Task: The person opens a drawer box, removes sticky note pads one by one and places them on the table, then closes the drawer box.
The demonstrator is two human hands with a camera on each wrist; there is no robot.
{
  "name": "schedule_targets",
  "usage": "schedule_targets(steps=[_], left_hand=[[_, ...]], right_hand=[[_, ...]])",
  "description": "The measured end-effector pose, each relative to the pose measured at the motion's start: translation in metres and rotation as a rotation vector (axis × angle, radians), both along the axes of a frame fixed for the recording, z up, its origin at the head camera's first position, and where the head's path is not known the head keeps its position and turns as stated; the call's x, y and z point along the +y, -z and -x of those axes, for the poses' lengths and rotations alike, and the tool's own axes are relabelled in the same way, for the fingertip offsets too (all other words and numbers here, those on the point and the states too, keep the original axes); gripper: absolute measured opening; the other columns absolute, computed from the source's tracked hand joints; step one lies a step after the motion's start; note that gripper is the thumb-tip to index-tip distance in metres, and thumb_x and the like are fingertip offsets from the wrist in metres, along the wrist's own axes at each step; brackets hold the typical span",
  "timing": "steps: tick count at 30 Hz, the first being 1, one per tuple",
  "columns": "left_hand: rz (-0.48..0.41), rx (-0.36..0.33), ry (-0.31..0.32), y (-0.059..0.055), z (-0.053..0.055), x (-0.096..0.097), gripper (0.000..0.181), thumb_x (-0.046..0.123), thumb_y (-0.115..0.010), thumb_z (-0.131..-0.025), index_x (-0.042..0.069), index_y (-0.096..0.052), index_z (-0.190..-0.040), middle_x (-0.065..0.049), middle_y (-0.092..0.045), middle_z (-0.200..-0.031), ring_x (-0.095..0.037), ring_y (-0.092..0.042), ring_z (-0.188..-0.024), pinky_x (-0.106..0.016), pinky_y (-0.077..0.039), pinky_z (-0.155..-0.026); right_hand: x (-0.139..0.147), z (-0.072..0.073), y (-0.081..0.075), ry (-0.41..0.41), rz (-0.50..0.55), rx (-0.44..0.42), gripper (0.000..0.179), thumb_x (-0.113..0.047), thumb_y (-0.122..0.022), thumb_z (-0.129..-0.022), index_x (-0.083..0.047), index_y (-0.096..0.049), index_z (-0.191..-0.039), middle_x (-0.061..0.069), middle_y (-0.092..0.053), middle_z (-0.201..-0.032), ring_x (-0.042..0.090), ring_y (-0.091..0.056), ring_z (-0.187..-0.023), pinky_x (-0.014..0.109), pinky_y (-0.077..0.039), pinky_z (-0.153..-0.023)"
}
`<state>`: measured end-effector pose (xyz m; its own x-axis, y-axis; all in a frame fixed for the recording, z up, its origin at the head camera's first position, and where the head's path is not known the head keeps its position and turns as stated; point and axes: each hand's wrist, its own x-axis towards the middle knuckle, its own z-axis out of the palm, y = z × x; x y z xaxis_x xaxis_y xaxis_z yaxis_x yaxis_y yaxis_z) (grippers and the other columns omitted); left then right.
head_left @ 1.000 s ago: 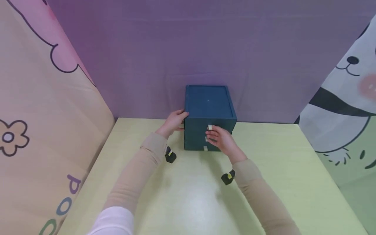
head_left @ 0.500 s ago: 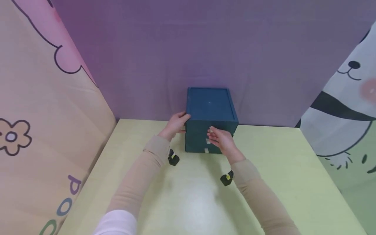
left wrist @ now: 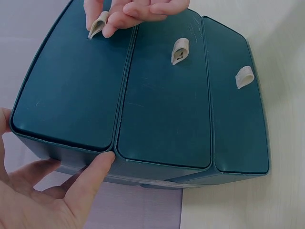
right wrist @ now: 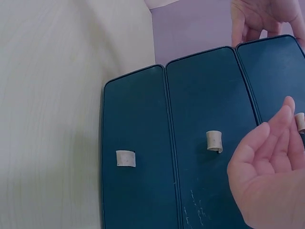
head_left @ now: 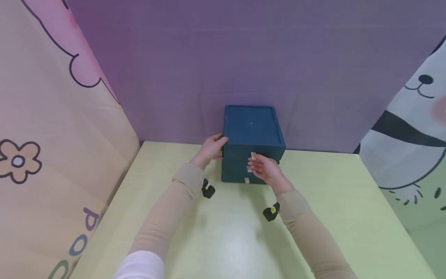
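Pinching the top tab (left wrist: 98,24), the right fingers (left wrist: 92,13) nearly meet.

From here I see soft light leaving glare and hazy shadows on the tabletop (head_left: 240,240), the drawer cabinet (head_left: 253,137) dimmer in front.

We've a pale yellow-green table (head_left: 348,193), faint wood grain, w/ a dk blue-green drawer box (head_left: 251,133) stood directly on it approx 12 o'clock, nr the back edge; glare (head_left: 237,248) at 6, soft shadows (head_left: 278,248) approx 5 & 8.
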<state>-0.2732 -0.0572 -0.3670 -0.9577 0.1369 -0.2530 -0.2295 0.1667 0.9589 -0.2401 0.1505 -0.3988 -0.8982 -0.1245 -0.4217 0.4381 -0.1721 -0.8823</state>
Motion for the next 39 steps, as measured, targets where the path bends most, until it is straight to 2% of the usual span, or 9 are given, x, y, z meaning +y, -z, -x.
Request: schedule_targets(steps=[3,9,12,26,39], left_hand=[[0.002,0.003,0.001,-0.0009,-0.0004,0.0006,0.060,0.033,-0.050,-0.097,0.013,-0.028,-0.150,-0.011,-0.029,-0.154,-0.033,-0.036,-0.136,-0.050,-0.047,-0.096],[-0.011,0.003,-0.002,-0.0006,-0.0005,0.0000,0.060,0.032,-0.050,-0.097,0.013,-0.029,-0.150,-0.011,-0.029,-0.153,-0.034,-0.036,-0.135,-0.051,-0.046,-0.097],[-0.019,0.003,0.005,0.0000,-0.0002,-0.0005,0.060,0.032,-0.051,-0.097,0.013,-0.028,-0.150,-0.011,-0.029,-0.154,-0.034,-0.036,-0.135,-0.052,-0.046,-0.097],[-0.035,0.007,0.018,0.0004,0.0006,-0.0019,0.061,0.031,-0.051,-0.097,0.012,-0.028,-0.150,-0.013,-0.030,-0.153,-0.038,-0.037,-0.134,-0.053,-0.045,-0.097],[-0.024,0.012,0.007,0.0024,0.0019,-0.0003,0.059,0.032,-0.052,-0.097,0.015,-0.030,-0.149,-0.009,-0.032,-0.152,-0.036,-0.039,-0.133,-0.052,-0.046,-0.096]], right_hand=[[-0.0005,-0.0004,0.0002,0.023,0.001,0.001,0.017,-0.027,-0.057,-0.095,-0.012,-0.064,-0.094,-0.006,-0.066,-0.072,0.008,-0.061,-0.073,0.021,-0.047,-0.070],[-0.0056,-0.0023,0.0002,0.072,-0.111,0.042,0.025,-0.031,-0.060,-0.093,-0.007,-0.067,-0.098,-0.007,-0.067,-0.068,0.005,-0.062,-0.067,0.017,-0.048,-0.062],[-0.0074,-0.0035,0.0000,0.091,-0.131,0.054,0.027,-0.030,-0.060,-0.092,-0.005,-0.066,-0.098,-0.007,-0.067,-0.067,0.005,-0.062,-0.065,0.016,-0.049,-0.061],[-0.0096,-0.0053,0.0012,0.129,-0.107,0.076,0.027,-0.027,-0.061,-0.092,-0.001,-0.066,-0.099,-0.004,-0.067,-0.068,0.008,-0.064,-0.066,0.020,-0.055,-0.067],[-0.0064,-0.0058,0.0034,0.110,-0.068,0.095,0.025,-0.026,-0.060,-0.093,-0.002,-0.066,-0.096,-0.004,-0.067,-0.068,0.008,-0.064,-0.066,0.020,-0.055,-0.067]])
